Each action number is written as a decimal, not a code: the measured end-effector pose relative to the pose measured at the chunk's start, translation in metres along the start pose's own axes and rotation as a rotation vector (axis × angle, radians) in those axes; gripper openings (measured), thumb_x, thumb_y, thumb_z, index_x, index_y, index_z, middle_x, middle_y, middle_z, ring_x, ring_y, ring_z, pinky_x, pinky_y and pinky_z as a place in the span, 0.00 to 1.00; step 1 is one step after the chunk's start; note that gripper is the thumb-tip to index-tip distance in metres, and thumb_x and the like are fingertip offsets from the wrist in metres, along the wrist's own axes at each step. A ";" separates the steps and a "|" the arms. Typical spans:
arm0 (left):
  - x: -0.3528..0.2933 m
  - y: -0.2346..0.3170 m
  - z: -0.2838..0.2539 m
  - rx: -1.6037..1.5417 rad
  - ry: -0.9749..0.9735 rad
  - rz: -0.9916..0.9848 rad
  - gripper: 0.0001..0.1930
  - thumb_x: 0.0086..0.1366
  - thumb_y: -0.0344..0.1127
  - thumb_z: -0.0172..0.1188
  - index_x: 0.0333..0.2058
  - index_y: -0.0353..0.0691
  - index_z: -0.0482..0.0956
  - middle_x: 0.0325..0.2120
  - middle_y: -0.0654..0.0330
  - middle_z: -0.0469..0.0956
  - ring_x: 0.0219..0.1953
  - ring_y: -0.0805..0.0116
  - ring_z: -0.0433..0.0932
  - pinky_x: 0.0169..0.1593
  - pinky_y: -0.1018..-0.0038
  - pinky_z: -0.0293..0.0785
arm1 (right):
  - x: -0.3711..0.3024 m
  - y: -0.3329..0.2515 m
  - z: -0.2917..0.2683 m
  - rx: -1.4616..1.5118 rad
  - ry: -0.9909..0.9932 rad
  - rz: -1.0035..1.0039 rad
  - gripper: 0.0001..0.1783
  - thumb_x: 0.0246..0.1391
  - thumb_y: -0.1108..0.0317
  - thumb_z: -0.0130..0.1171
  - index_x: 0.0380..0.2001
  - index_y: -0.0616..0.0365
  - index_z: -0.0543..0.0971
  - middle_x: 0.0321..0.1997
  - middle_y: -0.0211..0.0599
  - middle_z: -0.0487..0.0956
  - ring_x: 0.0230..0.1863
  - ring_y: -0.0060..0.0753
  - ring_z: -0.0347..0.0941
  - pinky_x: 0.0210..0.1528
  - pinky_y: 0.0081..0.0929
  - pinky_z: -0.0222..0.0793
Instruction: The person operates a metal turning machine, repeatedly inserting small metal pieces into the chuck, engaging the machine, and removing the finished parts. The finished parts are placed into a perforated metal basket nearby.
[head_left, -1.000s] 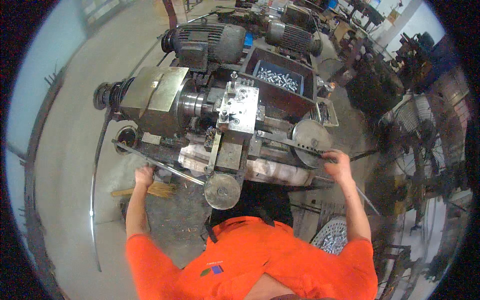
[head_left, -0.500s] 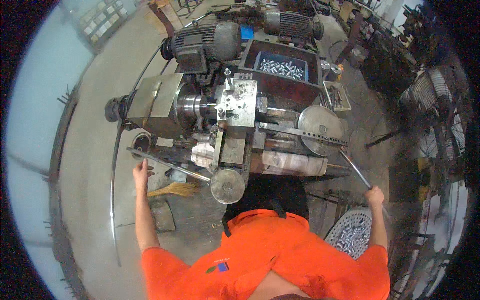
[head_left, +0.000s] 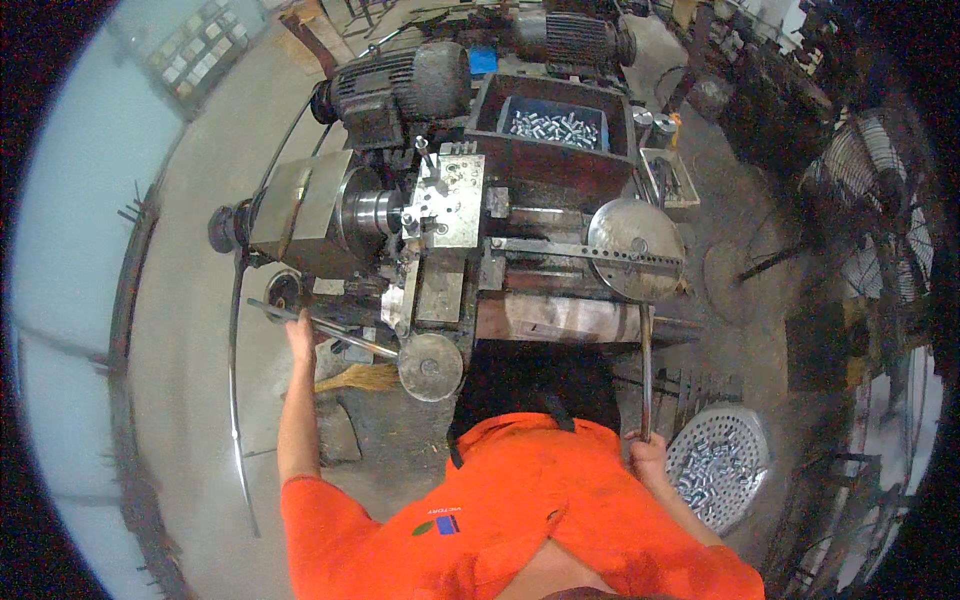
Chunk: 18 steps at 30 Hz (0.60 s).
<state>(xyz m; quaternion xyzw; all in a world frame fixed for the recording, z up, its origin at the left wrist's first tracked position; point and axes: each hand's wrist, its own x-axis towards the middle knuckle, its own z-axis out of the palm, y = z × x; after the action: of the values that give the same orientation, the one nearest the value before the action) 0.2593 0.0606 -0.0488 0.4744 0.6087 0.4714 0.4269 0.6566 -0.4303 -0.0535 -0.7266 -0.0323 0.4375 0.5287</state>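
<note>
A lathe-like machine stands before me, with a shiny round chuck at its left and a metal tool block beside it. My right hand is closed round the lower end of a long steel lever, which hangs from below a large round disc. To the left, my left hand touches a slanting steel rod lever with its fingers stretched upward, not wrapped round it. That rod ends at a smaller round disc. A perforated metal bar links the tool block's carriage to the large disc.
Behind the machine, a blue bin holds many small silvery metal parts. A perforated basket with similar parts sits at lower right. An electric motor stands behind the chuck, a straw broom lies below, and a fan stands right.
My right hand has swung its lever down and leftward, so it now hangs nearly vertical. The tool block has shifted left toward the chuck. My left hand has come up against the rod lever.
</note>
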 end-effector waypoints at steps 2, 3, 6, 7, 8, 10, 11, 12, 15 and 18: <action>0.002 -0.002 -0.001 0.066 0.020 -0.037 0.15 0.59 0.40 0.51 0.32 0.30 0.68 0.16 0.55 0.72 0.15 0.63 0.75 0.17 0.70 0.77 | -0.005 -0.011 0.013 0.089 0.012 0.056 0.08 0.41 0.77 0.47 0.26 0.62 0.76 0.13 0.25 0.65 0.10 0.18 0.56 0.13 0.21 0.49; 0.008 -0.006 -0.006 0.099 0.006 -0.050 0.15 0.59 0.40 0.51 0.32 0.29 0.68 0.16 0.55 0.72 0.14 0.63 0.75 0.17 0.70 0.77 | 0.011 0.019 0.001 0.148 -0.072 0.034 0.08 0.42 0.76 0.48 0.29 0.60 0.75 0.13 0.26 0.66 0.09 0.20 0.57 0.11 0.21 0.50; 0.006 0.004 0.000 0.139 -0.032 -0.100 0.16 0.59 0.41 0.51 0.31 0.28 0.68 0.15 0.53 0.72 0.12 0.62 0.74 0.15 0.70 0.75 | 0.001 0.005 0.008 -0.017 -0.070 0.045 0.09 0.42 0.73 0.50 0.30 0.58 0.75 0.14 0.27 0.67 0.09 0.21 0.60 0.10 0.21 0.52; 0.002 0.009 0.000 0.148 -0.036 -0.122 0.17 0.59 0.41 0.51 0.30 0.28 0.67 0.15 0.53 0.72 0.11 0.62 0.73 0.14 0.70 0.74 | 0.004 0.007 0.007 -0.007 -0.029 0.099 0.07 0.42 0.72 0.51 0.27 0.58 0.75 0.14 0.27 0.67 0.12 0.23 0.62 0.13 0.22 0.55; 0.004 0.007 -0.003 0.160 -0.032 -0.117 0.17 0.59 0.41 0.51 0.29 0.28 0.68 0.15 0.53 0.72 0.11 0.62 0.73 0.14 0.70 0.74 | 0.007 0.010 0.003 -0.110 0.028 0.002 0.07 0.41 0.72 0.51 0.27 0.59 0.75 0.14 0.27 0.67 0.13 0.24 0.63 0.15 0.23 0.56; 0.012 0.000 -0.009 0.185 -0.023 -0.110 0.17 0.59 0.41 0.51 0.28 0.29 0.68 0.15 0.54 0.72 0.11 0.63 0.73 0.13 0.70 0.73 | 0.016 0.023 -0.020 -0.315 0.143 -0.193 0.07 0.38 0.72 0.52 0.25 0.60 0.75 0.14 0.28 0.67 0.16 0.26 0.64 0.18 0.25 0.58; 0.010 0.002 -0.009 0.179 -0.017 -0.090 0.17 0.59 0.42 0.51 0.27 0.29 0.68 0.14 0.54 0.71 0.11 0.63 0.73 0.13 0.70 0.73 | 0.027 0.033 -0.047 -0.468 0.174 -0.310 0.08 0.37 0.71 0.53 0.25 0.60 0.75 0.14 0.30 0.68 0.17 0.28 0.66 0.19 0.27 0.59; 0.006 0.006 -0.006 0.172 -0.013 -0.073 0.17 0.59 0.42 0.51 0.27 0.29 0.68 0.14 0.54 0.71 0.11 0.63 0.73 0.13 0.70 0.72 | 0.039 0.040 -0.074 -0.623 0.208 -0.427 0.10 0.35 0.70 0.54 0.26 0.60 0.75 0.15 0.32 0.69 0.19 0.30 0.67 0.20 0.29 0.60; 0.007 -0.002 -0.006 0.199 -0.013 -0.054 0.17 0.59 0.42 0.51 0.26 0.29 0.69 0.15 0.54 0.71 0.13 0.63 0.74 0.14 0.70 0.72 | 0.045 -0.015 -0.110 -0.816 0.319 -0.403 0.14 0.32 0.69 0.54 0.27 0.63 0.76 0.17 0.39 0.72 0.19 0.38 0.68 0.22 0.33 0.62; 0.021 -0.023 -0.017 0.258 -0.030 -0.123 0.18 0.59 0.43 0.51 0.28 0.27 0.70 0.16 0.54 0.72 0.14 0.63 0.75 0.15 0.71 0.73 | 0.068 -0.070 -0.145 -1.198 0.450 -0.359 0.17 0.31 0.65 0.57 0.28 0.63 0.75 0.24 0.54 0.75 0.27 0.59 0.71 0.30 0.46 0.67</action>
<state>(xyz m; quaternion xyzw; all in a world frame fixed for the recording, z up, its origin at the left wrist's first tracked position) 0.2353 0.0757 -0.0699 0.4941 0.6857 0.3549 0.3995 0.8248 -0.4720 -0.0302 -0.9518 -0.2796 0.0867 0.0919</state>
